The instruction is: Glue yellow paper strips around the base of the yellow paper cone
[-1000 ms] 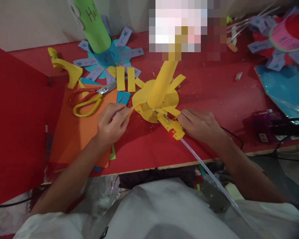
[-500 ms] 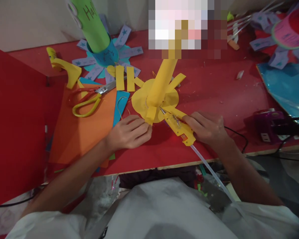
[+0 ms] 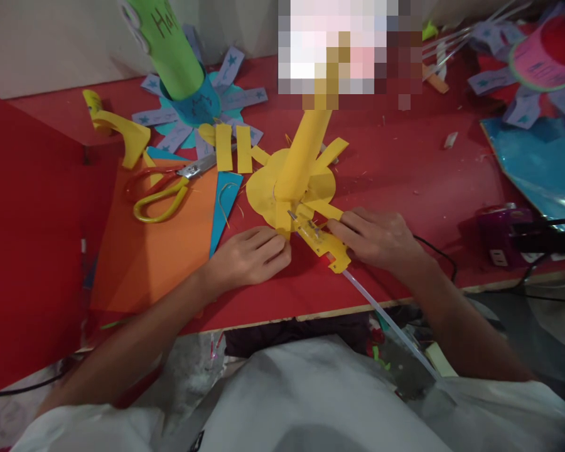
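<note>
A yellow paper tube (image 3: 304,157) stands tilted on a round yellow paper disc (image 3: 263,188) with yellow strips fanned around it, in the middle of the red table (image 3: 405,169). My right hand (image 3: 379,238) grips a yellow glue gun (image 3: 320,242) whose tip meets the disc's near edge; a clear glue stick (image 3: 381,314) trails from its back. My left hand (image 3: 249,254) is curled, its fingers pinching a yellow strip (image 3: 282,220) at the disc's near edge, right beside the gun's tip.
Scissors (image 3: 169,185) lie on orange paper (image 3: 155,251) at the left, beside a blue paper triangle (image 3: 223,204). A green tube on a blue and purple rayed base (image 3: 188,94) stands behind. A purple power socket (image 3: 503,235) with cables sits at the right, blue foil (image 3: 541,163) beyond it.
My left hand moved right from the orange paper to the disc's near edge, bringing a yellow strip there. The glue gun pulled back a little, then returned its tip to the disc.
</note>
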`<action>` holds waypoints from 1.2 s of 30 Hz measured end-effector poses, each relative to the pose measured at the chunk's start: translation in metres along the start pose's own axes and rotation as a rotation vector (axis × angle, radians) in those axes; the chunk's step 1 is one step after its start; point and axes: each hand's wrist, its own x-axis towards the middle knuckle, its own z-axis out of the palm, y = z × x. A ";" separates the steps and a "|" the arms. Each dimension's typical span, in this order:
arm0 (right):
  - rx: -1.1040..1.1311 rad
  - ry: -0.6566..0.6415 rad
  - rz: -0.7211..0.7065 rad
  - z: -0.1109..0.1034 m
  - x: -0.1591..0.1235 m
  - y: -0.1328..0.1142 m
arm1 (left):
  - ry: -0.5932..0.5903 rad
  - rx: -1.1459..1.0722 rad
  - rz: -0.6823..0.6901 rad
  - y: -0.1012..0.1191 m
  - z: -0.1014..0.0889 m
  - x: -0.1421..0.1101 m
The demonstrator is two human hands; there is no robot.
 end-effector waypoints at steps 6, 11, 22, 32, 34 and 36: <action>-0.038 -0.089 0.014 0.008 0.008 0.001 | 0.005 0.020 0.006 -0.001 0.001 0.001; 0.000 -0.137 0.011 0.010 0.010 0.001 | -0.015 0.026 0.013 -0.001 0.000 0.000; 0.044 -0.148 0.017 0.007 0.012 0.001 | -0.191 0.066 -0.148 0.002 0.000 -0.010; 0.009 -0.176 -0.008 0.006 0.022 -0.002 | -0.173 0.064 -0.163 0.003 -0.001 -0.010; 0.001 -0.187 -0.010 0.006 0.023 -0.002 | -0.183 0.060 -0.165 0.003 -0.001 -0.011; 0.009 -0.192 -0.008 0.005 0.023 -0.002 | -0.191 0.051 -0.169 0.004 0.000 -0.011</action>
